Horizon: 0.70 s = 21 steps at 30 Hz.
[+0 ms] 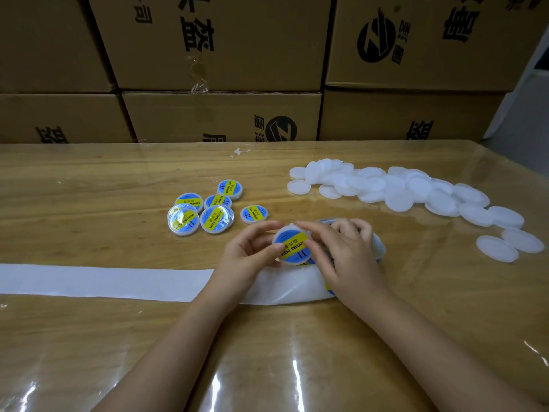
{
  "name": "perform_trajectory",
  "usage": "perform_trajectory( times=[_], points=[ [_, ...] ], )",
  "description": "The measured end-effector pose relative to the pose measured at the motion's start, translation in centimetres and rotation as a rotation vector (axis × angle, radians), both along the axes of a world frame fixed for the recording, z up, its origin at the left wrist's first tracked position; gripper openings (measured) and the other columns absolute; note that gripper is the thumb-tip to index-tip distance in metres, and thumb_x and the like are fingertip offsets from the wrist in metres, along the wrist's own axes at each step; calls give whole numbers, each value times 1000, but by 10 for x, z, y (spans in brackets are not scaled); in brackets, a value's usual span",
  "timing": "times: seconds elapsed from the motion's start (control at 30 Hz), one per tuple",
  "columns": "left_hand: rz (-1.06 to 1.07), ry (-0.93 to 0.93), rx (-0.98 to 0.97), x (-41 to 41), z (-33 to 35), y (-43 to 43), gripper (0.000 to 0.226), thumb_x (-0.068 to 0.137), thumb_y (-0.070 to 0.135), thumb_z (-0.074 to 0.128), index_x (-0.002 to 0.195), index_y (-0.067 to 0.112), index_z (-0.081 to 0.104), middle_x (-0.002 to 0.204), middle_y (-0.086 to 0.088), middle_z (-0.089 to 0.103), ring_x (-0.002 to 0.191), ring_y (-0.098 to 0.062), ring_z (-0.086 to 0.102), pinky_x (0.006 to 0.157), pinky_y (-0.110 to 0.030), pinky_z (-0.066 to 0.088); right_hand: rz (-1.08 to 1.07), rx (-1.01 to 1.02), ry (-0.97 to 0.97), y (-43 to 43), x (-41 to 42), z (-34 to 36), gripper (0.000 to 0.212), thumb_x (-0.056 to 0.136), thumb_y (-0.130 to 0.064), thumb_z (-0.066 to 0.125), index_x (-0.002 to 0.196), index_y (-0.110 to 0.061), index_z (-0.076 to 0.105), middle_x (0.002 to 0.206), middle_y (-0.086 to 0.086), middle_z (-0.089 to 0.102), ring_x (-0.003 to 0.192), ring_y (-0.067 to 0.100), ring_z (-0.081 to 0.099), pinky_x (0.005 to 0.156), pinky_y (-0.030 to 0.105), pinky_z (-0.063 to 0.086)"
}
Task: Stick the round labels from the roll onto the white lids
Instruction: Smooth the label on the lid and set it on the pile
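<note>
**Held lid, label face-up to camera, band on the diagonal**

Stacked cartons (219, 43) behind the bench (89, 188). White backing strip (104, 282) lies flat, long axis left-right, running under both hands. Heap of plain lids (395, 188) far right; six labelled lids (215, 218) clustered left of centre. Left hand (246, 257) grips the held lid (292, 243) by its left edge. Right hand (347, 257) pinches it, thumb on the label. The yellow band runs from lower left to upper right.
</note>
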<state>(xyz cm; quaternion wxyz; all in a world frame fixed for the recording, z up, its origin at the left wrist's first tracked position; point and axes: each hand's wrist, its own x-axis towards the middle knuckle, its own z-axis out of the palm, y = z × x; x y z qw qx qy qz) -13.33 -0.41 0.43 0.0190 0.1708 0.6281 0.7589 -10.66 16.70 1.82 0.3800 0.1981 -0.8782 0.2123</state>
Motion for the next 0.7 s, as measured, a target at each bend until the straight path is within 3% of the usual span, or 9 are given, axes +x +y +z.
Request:
perform_trajectory(
  times=[0.07,0.2,0.33,0.43,0.53,0.63,0.7],
  points=[
    [57,22,-32,-3,1,-4,21,85,-3,59,100,12,60,80,5,73,71,-5,65,60,-18,51,-38,14,52,5,-3,-2,29,92,-24,48,105,-16,71,76,-12,65,71,15,57,87,38,33],
    [336,-1,-15,-20,1,-32,15,88,3,61,92,18,59,69,8,70,62,-5,63,59,-16,51,-113,-59,73,29,-12,-5,29,93,-24,43,103,-15,69,88,-9,67,83,15,57,89,33,25],
    [569,-32,-173,-36,-10,-60,18,90,6,62,96,22,56,80,2,64,64,-13,65,61,-19,53,-235,-322,-59,55,-23,-13,33,94,-27,38,108,-15,65,89,-8,62,87,14,53,89,28,23],
    [630,-39,-286,-40,-16,-62,27,90,6,60,92,31,49,88,3,58,53,-5,63,52,-13,48,-224,-549,-240,70,-34,-21,25,99,-20,43,113,-14,62,102,-4,58,94,9,54,90,21,35],
    [664,71,-526,-44,-21,-60,24,87,8,64,89,27,50,91,15,57,69,-4,60,61,-13,43,-189,-621,-337,73,-41,-24,18,98,-18,48,108,-16,63,106,0,53,86,-10,51,71,1,36],
    [669,117,-694,-48,-24,-60,20,85,6,65,98,17,56,93,9,58,75,1,54,66,-16,39,-171,-598,-396,74,-48,-28,16,97,-20,49,100,-15,65,103,3,52,80,-5,50,69,2,36],
    [687,144,-827,-48,-25,-60,25,84,7,66,108,11,60,100,-2,59,83,-13,57,73,-23,38,-143,-623,-424,76,-51,-28,18,97,-21,49,99,-15,66,104,3,53,81,-2,51,72,4,37]
  ],
)
